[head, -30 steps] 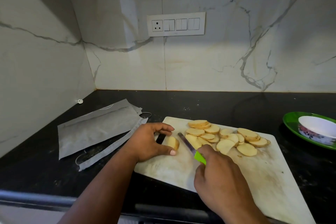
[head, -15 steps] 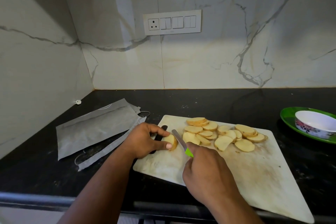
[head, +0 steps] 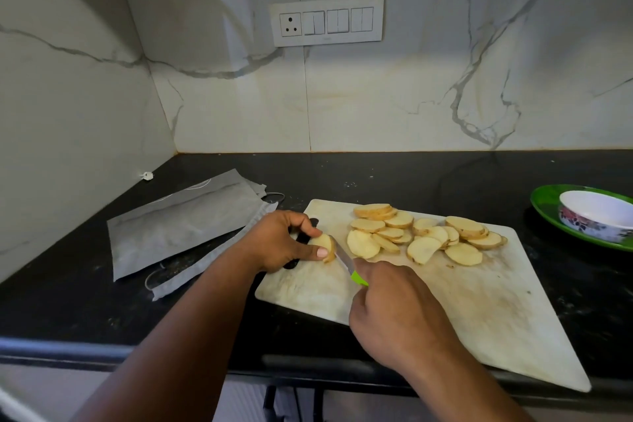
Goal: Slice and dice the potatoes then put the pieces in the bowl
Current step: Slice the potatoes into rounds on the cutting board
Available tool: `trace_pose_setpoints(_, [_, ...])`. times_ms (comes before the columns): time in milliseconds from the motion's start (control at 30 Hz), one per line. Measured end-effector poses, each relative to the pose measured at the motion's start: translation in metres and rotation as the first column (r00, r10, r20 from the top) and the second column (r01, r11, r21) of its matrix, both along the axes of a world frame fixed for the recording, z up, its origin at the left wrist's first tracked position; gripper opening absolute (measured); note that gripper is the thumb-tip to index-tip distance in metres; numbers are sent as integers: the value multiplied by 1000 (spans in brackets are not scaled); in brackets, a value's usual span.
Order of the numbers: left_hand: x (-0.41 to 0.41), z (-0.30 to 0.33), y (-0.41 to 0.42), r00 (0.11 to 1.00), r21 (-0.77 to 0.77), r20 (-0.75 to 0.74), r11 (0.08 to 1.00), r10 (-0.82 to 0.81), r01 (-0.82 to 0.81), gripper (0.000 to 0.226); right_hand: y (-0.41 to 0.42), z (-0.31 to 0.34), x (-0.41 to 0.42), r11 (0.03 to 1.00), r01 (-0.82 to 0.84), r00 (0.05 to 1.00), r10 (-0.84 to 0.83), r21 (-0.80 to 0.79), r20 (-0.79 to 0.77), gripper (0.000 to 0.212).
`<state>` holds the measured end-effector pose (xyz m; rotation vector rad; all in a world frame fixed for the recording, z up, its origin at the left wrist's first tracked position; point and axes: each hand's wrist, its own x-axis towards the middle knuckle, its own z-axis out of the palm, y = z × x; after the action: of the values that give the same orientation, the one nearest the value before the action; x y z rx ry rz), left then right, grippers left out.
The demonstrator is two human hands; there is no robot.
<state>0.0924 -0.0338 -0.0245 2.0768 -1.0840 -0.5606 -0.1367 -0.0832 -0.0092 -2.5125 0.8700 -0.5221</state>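
Note:
A white cutting board (head: 479,312) lies on the black counter. My left hand (head: 274,241) pinches a small potato end piece (head: 323,245) between thumb and fingers near the board's left corner. My right hand (head: 394,315) grips a knife with a green handle (head: 359,278); its blade (head: 343,259) lies against the right side of that piece. Several round potato slices (head: 421,233) are heaped across the far part of the board. A white bowl with a flower pattern (head: 596,216) stands on a green plate (head: 548,199) at the right.
Grey pouches (head: 185,226) lie flat on the counter left of the board. Marble walls close off the back and left, with a switch panel (head: 327,20) on the back wall. The counter's front edge (head: 68,349) runs just under my arms.
The knife has moved left and now sits against the end piece that my left hand holds. The view has shifted slightly; the slices and bowl stay where they were.

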Motion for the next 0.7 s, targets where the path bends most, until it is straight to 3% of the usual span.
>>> trace_pose_setpoints(333, [-1,-6,2,998,-55,65,998,16,-13,26,-2,5,25,999,15,999,-14,28,-48,51])
trace_pose_setpoints(567, [1,-8,-2,992,-42,107,997,72,-68,50,-2,6,14,999,-47,992,44,-18,-118,47])
trace_pose_setpoints(700, [4,-8,-5,988,-10,142,999,53,-52,52,3,2,11,996,-73,990,66,-52,-124,43])
